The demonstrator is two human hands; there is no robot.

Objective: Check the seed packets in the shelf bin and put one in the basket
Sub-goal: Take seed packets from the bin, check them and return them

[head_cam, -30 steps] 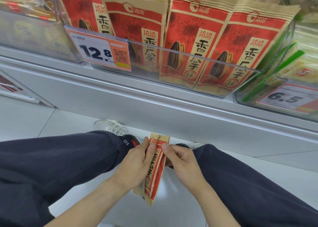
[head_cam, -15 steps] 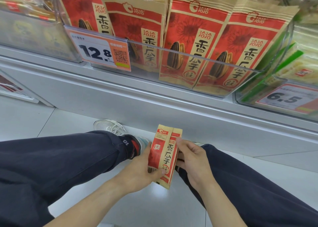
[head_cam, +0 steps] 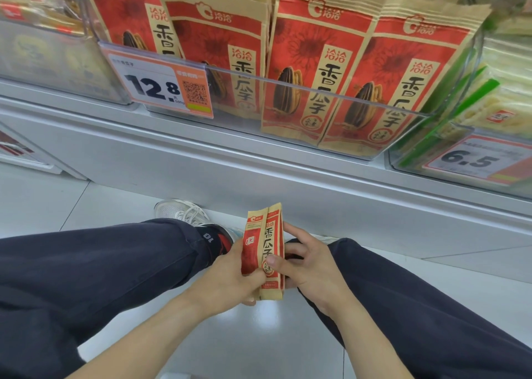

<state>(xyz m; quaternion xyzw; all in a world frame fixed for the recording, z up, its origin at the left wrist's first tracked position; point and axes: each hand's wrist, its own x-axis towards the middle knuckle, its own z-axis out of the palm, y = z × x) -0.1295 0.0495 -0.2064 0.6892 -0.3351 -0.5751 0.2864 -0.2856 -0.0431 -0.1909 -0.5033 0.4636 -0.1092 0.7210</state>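
A red and tan seed packet (head_cam: 264,243) stands upright and edge-on between my knees, low in the head view. My left hand (head_cam: 230,278) grips its lower left side, and my right hand (head_cam: 302,263) holds the right side with the thumb across the front. Above, a clear shelf bin (head_cam: 288,91) holds several larger red seed packets (head_cam: 313,71) standing in a row. No basket is in view.
An orange price tag reading 12.8 (head_cam: 161,85) hangs on the bin's front. A second bin with green-edged packs and a 6.5 tag (head_cam: 475,160) sits to the right. The grey shelf edge (head_cam: 259,171) runs across. My legs and a white shoe (head_cam: 181,211) rest on the tiled floor.
The packet has been turned and raised upright from a low tilt. My right thumb has moved onto its front, and my left hand has shifted to its lower edge.
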